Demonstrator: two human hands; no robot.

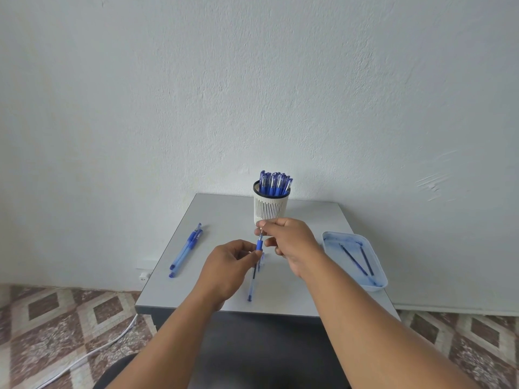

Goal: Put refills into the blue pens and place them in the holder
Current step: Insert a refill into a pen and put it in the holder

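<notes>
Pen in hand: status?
Left hand grips pen barrel; right hand pinches its tip. Holder full behind. Nothing blocking.

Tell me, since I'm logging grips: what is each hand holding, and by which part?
Both hold one blue pen. The left hand grips it just below the blue grip section; the right hand pinches its tip end.
</notes>
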